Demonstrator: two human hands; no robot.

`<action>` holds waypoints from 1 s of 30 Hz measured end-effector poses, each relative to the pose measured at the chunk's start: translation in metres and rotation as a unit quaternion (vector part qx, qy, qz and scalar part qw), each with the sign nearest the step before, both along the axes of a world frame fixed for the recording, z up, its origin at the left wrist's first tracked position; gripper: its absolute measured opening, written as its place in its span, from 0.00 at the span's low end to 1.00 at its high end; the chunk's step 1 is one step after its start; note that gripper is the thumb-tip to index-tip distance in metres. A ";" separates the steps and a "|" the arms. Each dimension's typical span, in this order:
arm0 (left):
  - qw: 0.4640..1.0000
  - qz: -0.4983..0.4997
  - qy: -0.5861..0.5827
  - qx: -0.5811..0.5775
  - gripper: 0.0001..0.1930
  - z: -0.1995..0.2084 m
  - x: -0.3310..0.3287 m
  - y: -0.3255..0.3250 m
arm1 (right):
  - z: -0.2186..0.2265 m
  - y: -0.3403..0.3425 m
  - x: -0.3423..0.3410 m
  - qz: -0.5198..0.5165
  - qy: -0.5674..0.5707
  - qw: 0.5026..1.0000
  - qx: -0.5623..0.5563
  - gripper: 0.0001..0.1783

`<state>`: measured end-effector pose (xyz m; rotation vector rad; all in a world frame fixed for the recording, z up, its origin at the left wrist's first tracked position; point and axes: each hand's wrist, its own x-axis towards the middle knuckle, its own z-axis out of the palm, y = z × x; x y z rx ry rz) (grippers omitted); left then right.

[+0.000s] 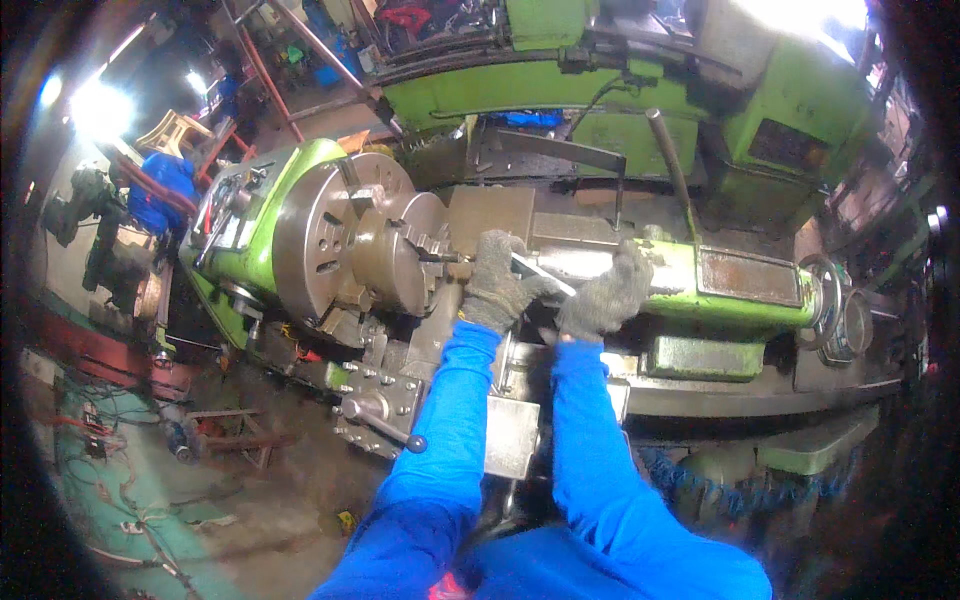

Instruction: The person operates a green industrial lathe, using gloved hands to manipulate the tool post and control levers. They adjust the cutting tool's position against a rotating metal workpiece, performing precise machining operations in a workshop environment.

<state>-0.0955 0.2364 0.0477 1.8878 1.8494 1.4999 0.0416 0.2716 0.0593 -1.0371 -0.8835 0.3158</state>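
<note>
Both my hands wear grey knit gloves below blue sleeves, over the carriage of a green metal lathe. Between them runs a thin, pale, flat strip (pixel 543 273), slanting down to the right; its exact kind is unclear. My left hand (pixel 497 282) is curled around its left part, just right of the lathe chuck (pixel 388 262). With its fingers bent, my right hand (pixel 608 292) closes at the strip's lower end, in front of the tailstock (pixel 668 268). A narrow dark rod (pixel 443 258) sticks out of the chuck jaws toward my left hand.
A large round faceplate (pixel 308 240) stands behind the chuck, beside the green headstock (pixel 262 235). A lever with a dark knob (pixel 415 443) juts from the carriage near my left forearm. An upright steel bar (pixel 672 165) rises behind the tailstock; a handwheel (pixel 826 303) is at its right end.
</note>
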 end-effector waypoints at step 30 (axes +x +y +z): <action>0.979 0.193 -0.041 0.045 0.16 -0.044 0.020 0.030 | 0.040 0.087 0.002 0.135 -0.192 0.971 -0.041 0.16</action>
